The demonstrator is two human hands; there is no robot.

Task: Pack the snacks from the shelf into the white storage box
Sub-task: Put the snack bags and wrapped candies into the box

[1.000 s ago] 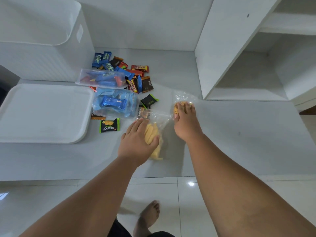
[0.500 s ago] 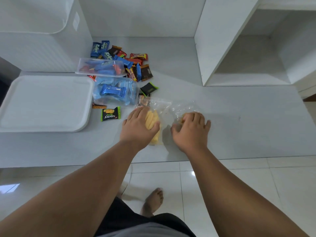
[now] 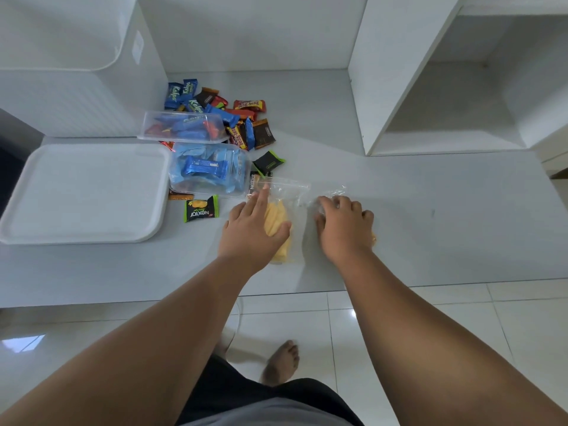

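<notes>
Illumination is even, cool and diffuse, with soft shadows beneath both forearms, specular glare on the floor tiles (image 3: 353, 313), wide-angle edge distortion and slight overall softness.
</notes>
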